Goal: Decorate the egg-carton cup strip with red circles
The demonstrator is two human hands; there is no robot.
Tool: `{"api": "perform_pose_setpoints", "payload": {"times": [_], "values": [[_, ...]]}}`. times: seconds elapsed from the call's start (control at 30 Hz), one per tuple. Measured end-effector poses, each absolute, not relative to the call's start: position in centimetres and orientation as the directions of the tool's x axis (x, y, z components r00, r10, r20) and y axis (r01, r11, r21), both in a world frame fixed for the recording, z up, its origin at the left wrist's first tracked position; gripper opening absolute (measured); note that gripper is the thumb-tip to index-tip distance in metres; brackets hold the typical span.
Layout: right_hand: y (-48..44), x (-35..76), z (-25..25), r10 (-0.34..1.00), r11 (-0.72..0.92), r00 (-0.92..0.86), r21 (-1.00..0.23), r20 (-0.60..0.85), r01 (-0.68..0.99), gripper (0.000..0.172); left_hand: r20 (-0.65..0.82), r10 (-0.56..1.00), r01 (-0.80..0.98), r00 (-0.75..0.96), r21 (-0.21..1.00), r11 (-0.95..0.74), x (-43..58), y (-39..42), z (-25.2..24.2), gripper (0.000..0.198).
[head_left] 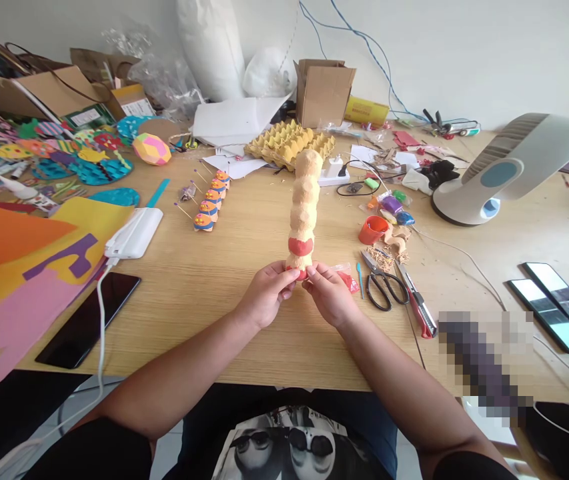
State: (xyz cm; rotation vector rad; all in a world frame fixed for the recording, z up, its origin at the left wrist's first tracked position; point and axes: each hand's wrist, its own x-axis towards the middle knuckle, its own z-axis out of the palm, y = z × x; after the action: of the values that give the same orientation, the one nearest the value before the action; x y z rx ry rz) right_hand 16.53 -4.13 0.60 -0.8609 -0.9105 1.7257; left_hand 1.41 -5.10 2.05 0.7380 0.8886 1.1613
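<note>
An egg-carton strip [305,200] of several bumps, coated in pale peach modelling clay, points away from me over the table. A red clay band [301,247] crosses one bump, and more red shows at its near end. My left hand [267,293] and my right hand [331,293] pinch that end from either side, thumbs on top. To the right lie a plastic bag of red clay [348,277], a thin blue tool [359,280], black-handled scissors [387,283] and a red utility knife [420,305]. Farther left stands a decorated egg-carton caterpillar [213,202] with pins stuck in it.
Behind the strip is a yellow egg tray [284,143]. A white fan [504,167], clay packets [391,203] and a red cup [373,229] stand right. Left are a power bank [137,233], black phone [89,321] and felt sheets [24,280]. Two lit phones [554,307] lie far right.
</note>
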Motion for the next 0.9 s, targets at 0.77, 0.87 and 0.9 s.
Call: {"api": "perform_pose_setpoints", "payload": {"times": [0.77,0.87,0.9], "values": [[-4.09,16.63,0.47,0.945,-0.257,-0.287,-0.897,-0.156,-0.359,0.037,-0.31,0.895,-0.577,0.321,0.685,0.445,0.65,-4.47,2.1,0.026],[-4.05,16.66,0.52,0.946,-0.264,-0.276,-0.898,-0.17,-0.351,0.038,-0.283,0.912,-0.549,0.298,0.731,0.406,0.73,-4.48,2.18,0.027],[-4.04,16.66,0.52,0.946,-0.263,-0.275,-0.9,-0.171,-0.348,0.038,-0.275,0.919,-0.539,0.283,0.747,0.389,0.8,-4.5,2.21,0.028]]}}
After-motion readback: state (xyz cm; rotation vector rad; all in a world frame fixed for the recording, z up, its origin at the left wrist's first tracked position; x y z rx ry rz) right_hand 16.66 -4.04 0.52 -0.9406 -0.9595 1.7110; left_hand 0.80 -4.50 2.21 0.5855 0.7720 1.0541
